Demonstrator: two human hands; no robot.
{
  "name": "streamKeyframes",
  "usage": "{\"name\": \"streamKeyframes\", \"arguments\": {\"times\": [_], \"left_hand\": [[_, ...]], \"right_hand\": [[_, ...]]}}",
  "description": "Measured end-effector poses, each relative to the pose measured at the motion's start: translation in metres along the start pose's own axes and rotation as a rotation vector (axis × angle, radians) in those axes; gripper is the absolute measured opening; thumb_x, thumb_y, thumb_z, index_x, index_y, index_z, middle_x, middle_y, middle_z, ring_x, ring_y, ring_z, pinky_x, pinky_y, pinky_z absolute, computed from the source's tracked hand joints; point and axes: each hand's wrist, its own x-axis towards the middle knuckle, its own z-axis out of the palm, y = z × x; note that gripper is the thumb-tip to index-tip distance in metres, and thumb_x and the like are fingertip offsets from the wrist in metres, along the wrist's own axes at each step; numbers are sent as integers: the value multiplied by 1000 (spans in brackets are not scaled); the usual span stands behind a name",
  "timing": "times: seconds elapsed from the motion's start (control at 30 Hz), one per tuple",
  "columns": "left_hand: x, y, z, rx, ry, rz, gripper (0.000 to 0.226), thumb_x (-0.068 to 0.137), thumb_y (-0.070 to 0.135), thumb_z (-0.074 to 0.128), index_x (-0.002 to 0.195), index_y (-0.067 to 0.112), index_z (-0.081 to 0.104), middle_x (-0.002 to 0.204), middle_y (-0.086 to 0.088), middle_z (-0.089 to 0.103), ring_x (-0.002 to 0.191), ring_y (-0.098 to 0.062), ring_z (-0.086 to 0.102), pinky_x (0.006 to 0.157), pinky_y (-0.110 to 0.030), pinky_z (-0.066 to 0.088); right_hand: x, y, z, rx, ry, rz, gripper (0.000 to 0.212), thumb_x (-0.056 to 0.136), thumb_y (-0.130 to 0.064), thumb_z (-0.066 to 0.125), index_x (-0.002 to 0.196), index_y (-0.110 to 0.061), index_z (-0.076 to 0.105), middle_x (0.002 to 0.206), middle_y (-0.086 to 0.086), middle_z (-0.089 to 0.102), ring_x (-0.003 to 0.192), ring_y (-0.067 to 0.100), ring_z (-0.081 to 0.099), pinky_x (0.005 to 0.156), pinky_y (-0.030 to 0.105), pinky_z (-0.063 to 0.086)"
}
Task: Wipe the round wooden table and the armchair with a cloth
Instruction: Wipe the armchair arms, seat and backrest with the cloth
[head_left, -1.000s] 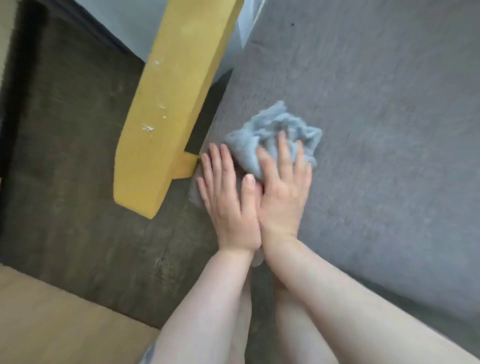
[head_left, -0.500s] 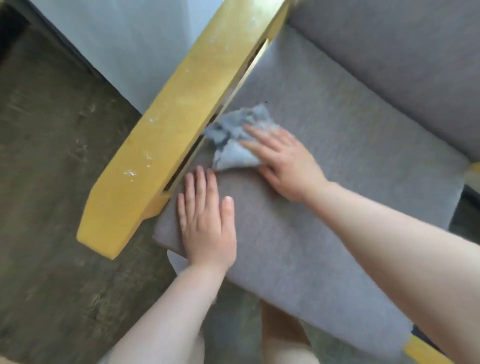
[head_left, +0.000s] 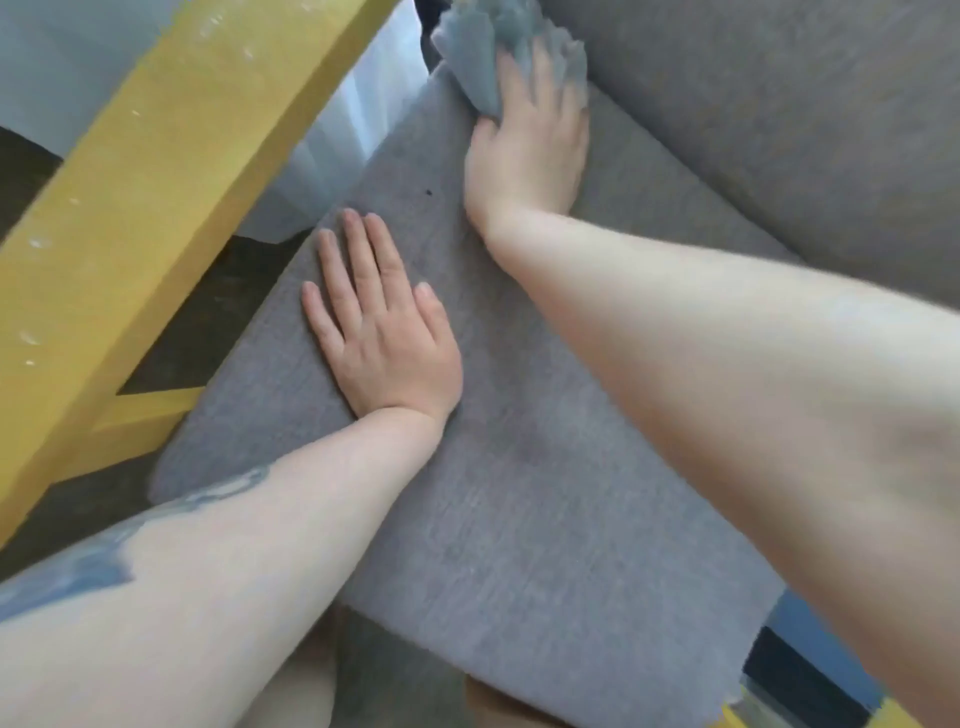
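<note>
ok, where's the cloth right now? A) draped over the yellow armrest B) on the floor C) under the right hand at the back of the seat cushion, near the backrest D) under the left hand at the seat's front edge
C: the right hand presses the grey-blue cloth at the rear of the seat cushion by the backrest, while the left hand lies flat and bare nearer the front.

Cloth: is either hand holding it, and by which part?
The right hand presses the cloth onto the seat cushion at its near edge; a grip cannot be told.
</note>
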Motion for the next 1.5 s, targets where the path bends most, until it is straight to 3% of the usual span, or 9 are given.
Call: {"name": "streamKeyframes", "arguments": {"times": [0.17,0.33,0.53,0.7,0.87,1.03,1.2,1.3,1.5], "left_hand": [[0,0,-1,20,-16,4,57,97,33,30,150,13,24,159,-4,19,148,-24,11,118,-45,9],[0,2,-4,30,-17,27,58,98,34,26,153,21,14,160,0,13,148,-23,9,118,-45,7],[-9,-8,-13,13,-101,128,60,98,36,27,154,21,11,161,1,9,148,-21,6,118,-44,5],[-61,-33,-23,26,-197,283,60,99,35,26,154,18,9,161,-3,6,148,-23,3,118,-44,2],[-82,-65,-31,50,-289,505,58,98,34,27,154,22,15,160,3,11,148,-19,7,118,-44,7],[-57,-88,-46,-33,-202,-166,58,98,40,17,154,25,10,161,4,7,148,-20,5,118,-43,5],[-44,-103,-89,-568,-307,-272,59,88,18,32,147,18,35,156,2,28,145,-15,21,119,-35,17],[-53,-137,-141,-785,-148,-280,38,94,17,40,127,21,60,128,8,61,118,-4,56,101,-27,43],[-62,-165,-173,-940,372,-509,28,91,0,45,106,16,63,105,-1,61,93,-13,64,82,-29,51]], "right_hand": [[-59,57,3,198,-99,-648,50,85,-10,49,135,-12,55,144,12,48,133,30,44,110,41,33],[-98,132,-20,140,245,548,55,89,-12,45,144,-14,43,154,7,32,143,31,26,116,43,19],[-226,169,-26,-32,-297,-1058,38,99,-18,43,136,-27,46,148,-1,43,139,24,36,114,45,29],[-270,141,-25,78,62,321,56,85,-9,41,140,-20,44,151,3,35,140,31,29,115,51,23],[-288,132,-22,67,-146,-444,47,90,-10,44,135,-24,47,146,0,43,133,29,40,112,43,29],[-242,28,-21,338,154,775,48,84,7,46,130,-2,56,149,20,37,135,42,33,110,20,9],[-234,-58,-30,626,-361,99,52,86,3,46,123,-29,61,143,-1,48,137,16,37,117,22,17],[-201,-58,-78,733,-228,234,44,86,-8,49,123,-29,60,133,-7,57,128,11,48,112,37,34],[-198,-140,-93,418,-7,-540,46,85,-5,51,128,-19,61,143,6,47,133,29,39,112,38,27]]}}
